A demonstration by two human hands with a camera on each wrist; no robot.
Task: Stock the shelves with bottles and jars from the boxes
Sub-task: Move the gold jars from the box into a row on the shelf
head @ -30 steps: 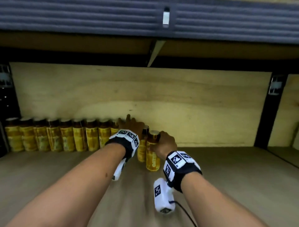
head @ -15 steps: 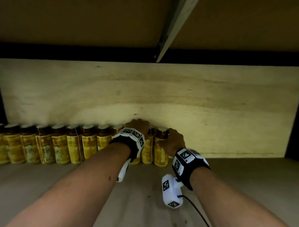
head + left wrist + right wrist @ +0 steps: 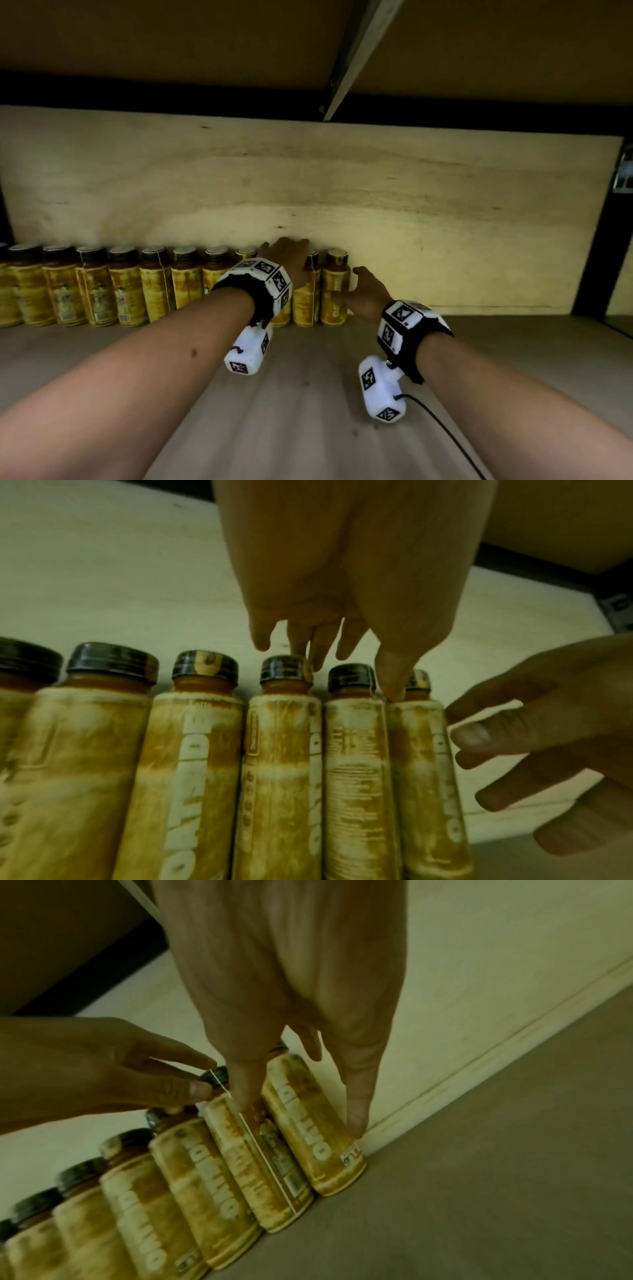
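- I see the bottles (image 3: 178, 284) standing in one row on the shelf (image 3: 308, 394), against its back panel (image 3: 376, 205).
- My left hand (image 3: 287, 262) rests straight fingers (image 3: 301, 642) over the caps.
- My right hand (image 3: 366, 294) is spread loosely beside the end bottle (image 3: 335, 291), gripping nothing.

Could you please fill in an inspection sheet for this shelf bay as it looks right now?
Surface: wooden shelf board, bare in front of and to the right of the row.
Job's things: row of yellow-labelled bottles with dark caps, upright against the plywood back panel; end bottle closes the row on the right.
Clutter: nothing seen.
Hands: left hand lies over the bottle tops, fingers extended; right hand is open beside the end bottle, fingers straight, gripping nothing.
Cables: black cable runs from the right wrist camera.
Surroundings: shelf above with a metal brace; dark upright at right.
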